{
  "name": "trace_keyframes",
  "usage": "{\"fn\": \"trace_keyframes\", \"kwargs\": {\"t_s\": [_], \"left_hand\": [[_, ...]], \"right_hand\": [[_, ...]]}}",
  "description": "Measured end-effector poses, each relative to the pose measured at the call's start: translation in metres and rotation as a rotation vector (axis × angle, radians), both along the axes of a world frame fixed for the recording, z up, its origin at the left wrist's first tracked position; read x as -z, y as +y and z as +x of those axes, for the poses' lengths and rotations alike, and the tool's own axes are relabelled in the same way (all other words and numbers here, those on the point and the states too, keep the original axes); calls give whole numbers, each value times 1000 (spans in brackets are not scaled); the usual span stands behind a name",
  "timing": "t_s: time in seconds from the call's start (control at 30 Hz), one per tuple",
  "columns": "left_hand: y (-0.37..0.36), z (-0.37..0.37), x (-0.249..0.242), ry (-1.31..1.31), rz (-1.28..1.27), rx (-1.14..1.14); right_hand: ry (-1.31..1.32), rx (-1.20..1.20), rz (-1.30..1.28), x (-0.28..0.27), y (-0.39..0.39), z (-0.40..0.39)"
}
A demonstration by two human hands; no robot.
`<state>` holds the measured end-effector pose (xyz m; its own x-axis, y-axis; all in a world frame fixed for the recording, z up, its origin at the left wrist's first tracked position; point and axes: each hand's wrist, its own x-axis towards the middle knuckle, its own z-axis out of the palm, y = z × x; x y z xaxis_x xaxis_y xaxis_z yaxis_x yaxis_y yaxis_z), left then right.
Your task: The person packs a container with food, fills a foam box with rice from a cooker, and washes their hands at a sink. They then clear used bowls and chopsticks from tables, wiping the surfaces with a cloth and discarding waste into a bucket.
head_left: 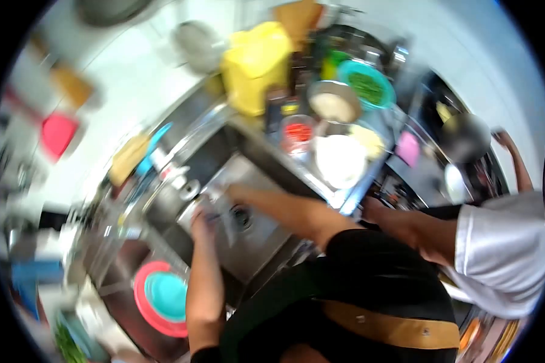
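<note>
Both hands are over the steel sink (266, 178), close to the tap (189, 190), and motion blur smears their fingers. My left hand (202, 216) is just below the tap, at the near-left side of the basin. Reaching in from the right, my right hand (229, 192) is a little beyond it, and the two are a short way apart. A clear, pale streak like running water shows between them, near the dark drain (241, 216). Whether either hand holds anything, I cannot tell.
Left of this basin, a second one holds a pink basin (143, 296) with a turquoise bowl (166, 296) inside. A yellow container (248, 85) stands behind the sink. Bowls of chopped food, including greens (365, 88), crowd the right counter. A person (505, 254) works at the stove, holding a pan (464, 138).
</note>
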<state>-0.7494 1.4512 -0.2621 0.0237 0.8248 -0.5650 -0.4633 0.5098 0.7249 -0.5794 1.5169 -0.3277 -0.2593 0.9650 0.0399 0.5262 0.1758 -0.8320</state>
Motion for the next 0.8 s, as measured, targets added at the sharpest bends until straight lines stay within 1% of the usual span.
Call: {"fn": "trace_keyframes", "kwargs": {"t_s": [0.03,0.07,0.1,0.13,0.17,0.2,0.23,0.27,0.3,0.33,0.37,0.4,0.43,0.47,0.5,0.53,0.57,0.6,0.63,0.67,0.73,0.77,0.8], "left_hand": [[6,-11,12,-310,95,133],[-2,3,-15,-234,-18,-23],[-3,1,-16,-269,-74,-21],[-2,-2,-16,-289,-136,-40],[-2,-1,-27,-280,-139,-24],[-4,2,-40,-118,-281,-45],[-5,5,-46,47,-423,-66],[-2,5,-43,50,-420,-50],[2,1,-36,-149,-333,-3],[7,-7,-24,-351,-244,41],[41,-41,45,-788,58,563],[36,-40,79,-795,63,568],[28,-36,104,-887,404,344],[21,-29,115,-955,736,103],[15,-13,86,-957,733,103],[14,-2,53,-729,450,111],[13,10,5,-490,174,117],[14,14,-18,-249,-92,116],[16,6,-4,-251,-104,136],[16,-3,10,-242,-105,132],[12,-1,-2,-127,41,200],[6,-5,-8,19,-54,221],[-1,-1,-31,-70,-106,229]], "right_hand": [[362,78,-431,8,-20,-16],[640,198,-723,9,-30,-35],[803,289,-841,8,-31,-55],[871,358,-856,11,-28,-71],[698,308,-549,29,-13,-100],[511,257,-244,15,-5,-103],[370,313,-307,5,-7,-100],[229,366,-369,-43,-19,-90],[233,379,-364,-55,-27,-88],[246,347,-274,-66,-37,-90],[253,310,-183,-71,-47,-95],[255,272,-93,-74,-58,-100],[258,233,-6,-72,-69,-107],[262,194,78,-70,-78,-114],[132,152,317,-59,-78,-112],[136,153,311,-48,-71,-107],[110,266,-33,-62,-56,-88],[80,367,-372,-74,-44,-74],[91,360,-371,-77,-43,-76],[156,404,-372,-79,-45,-79],[265,479,-365,-83,-49,-77],[317,498,-368,-86,-51,-80],[269,373,-410,-88,-49,-75]]}}
